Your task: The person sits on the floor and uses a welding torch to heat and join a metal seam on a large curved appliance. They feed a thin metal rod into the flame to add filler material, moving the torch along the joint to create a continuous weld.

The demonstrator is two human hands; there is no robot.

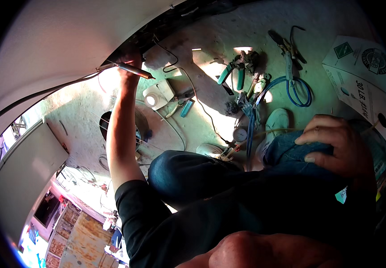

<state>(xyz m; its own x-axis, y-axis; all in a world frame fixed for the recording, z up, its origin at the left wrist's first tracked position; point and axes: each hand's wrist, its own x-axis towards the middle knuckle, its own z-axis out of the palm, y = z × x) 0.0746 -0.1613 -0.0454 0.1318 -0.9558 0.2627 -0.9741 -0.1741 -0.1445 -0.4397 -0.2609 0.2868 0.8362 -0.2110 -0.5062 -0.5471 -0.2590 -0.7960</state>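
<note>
My left arm reaches up to the dark lower edge of a large white panel (pixel 63 40). My left hand (pixel 130 60) is in shadow there and its fingers are hidden, so its grip does not show. Right by the wrist, a slim copper-coloured cylinder with a tapered end, like a filter drier (pixel 135 71), hangs at a slant; a thin tube runs to it. My right hand (pixel 329 143) rests on my right knee, fingers apart over the jeans, holding nothing.
On the floor lie green-handled pliers (pixel 225 74), more pliers (pixel 277 38), a blue hose (pixel 310 96), a pressure gauge (pixel 240 134), a white device with a round face (pixel 159 94) and a small blue block (pixel 186 108). A white carton (pixel 351 89) stands at right.
</note>
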